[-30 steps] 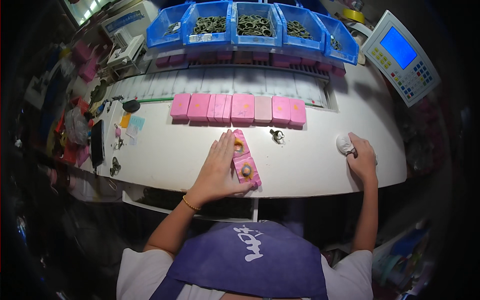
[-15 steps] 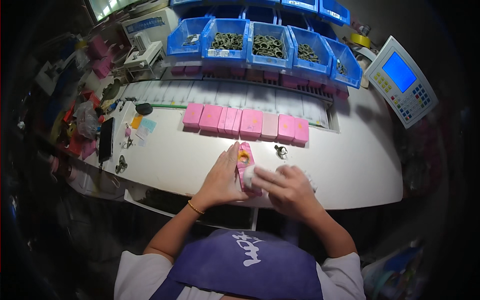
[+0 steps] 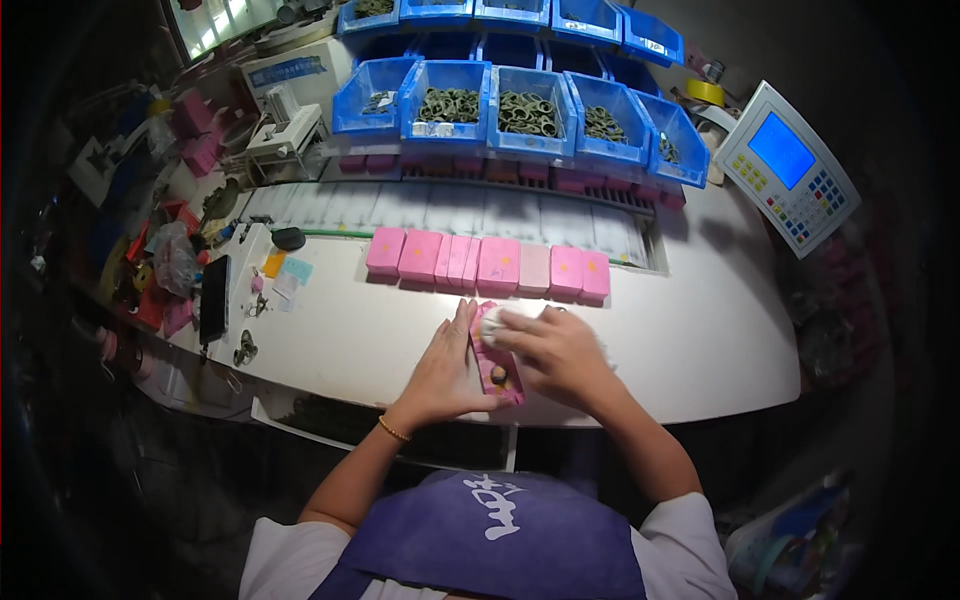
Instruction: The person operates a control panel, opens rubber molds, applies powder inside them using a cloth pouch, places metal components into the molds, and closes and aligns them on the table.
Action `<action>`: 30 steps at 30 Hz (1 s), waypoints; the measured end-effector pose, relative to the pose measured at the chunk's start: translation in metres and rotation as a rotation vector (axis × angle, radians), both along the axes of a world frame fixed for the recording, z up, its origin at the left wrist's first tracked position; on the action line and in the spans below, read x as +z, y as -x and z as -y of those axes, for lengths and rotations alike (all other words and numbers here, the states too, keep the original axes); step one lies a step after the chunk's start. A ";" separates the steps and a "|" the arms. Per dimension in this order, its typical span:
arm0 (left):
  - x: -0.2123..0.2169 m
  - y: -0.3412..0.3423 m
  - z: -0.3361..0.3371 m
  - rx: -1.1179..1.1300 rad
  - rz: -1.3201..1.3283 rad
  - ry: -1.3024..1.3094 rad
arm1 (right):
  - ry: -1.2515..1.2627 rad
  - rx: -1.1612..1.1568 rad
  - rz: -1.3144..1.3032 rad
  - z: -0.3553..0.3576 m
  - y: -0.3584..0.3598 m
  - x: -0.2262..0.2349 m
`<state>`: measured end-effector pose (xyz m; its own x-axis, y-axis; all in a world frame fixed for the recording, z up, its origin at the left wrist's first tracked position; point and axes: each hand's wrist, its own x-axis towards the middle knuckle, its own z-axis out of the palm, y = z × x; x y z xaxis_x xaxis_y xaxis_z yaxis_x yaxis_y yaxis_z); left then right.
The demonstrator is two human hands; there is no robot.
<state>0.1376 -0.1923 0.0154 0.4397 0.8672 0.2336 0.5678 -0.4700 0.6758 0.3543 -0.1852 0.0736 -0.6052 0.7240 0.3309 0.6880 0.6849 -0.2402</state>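
Side by side on the white table lie two pink mould halves (image 3: 507, 388), one farther off and one nearer. A round dark hollow shows in the nearer half. My left hand (image 3: 440, 368) lies along their left side, fingers stretched toward the far end and thumb across the near end, holding them. My right hand (image 3: 562, 355) grips a white cloth pad (image 3: 490, 328), slightly blurred, pressed on the farther half. The pad and fingers hide most of that half.
Beyond my hands stands a row of pink blocks (image 3: 498, 265). Blue bins (image 3: 525, 110) holding dark metal rings rise behind. A control panel with a blue screen (image 3: 785, 152) stands at right. At left are a black phone (image 3: 214, 298) and small metal parts (image 3: 245, 348).
My right hand has moved the white pad from the nearer mould half to the farther one, uncovering the dark hollow. My left hand stays beside the mould. The view has shifted slightly.
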 end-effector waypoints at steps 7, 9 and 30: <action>0.013 0.017 0.017 0.076 0.153 -0.008 | -0.162 -0.428 -0.016 0.012 -0.052 0.001; 0.009 0.009 0.019 0.029 0.382 -0.050 | -0.156 -0.356 -0.084 0.013 -0.031 0.000; 0.044 -0.008 0.035 0.013 1.002 0.615 | 0.265 -0.019 -0.475 0.009 0.029 0.006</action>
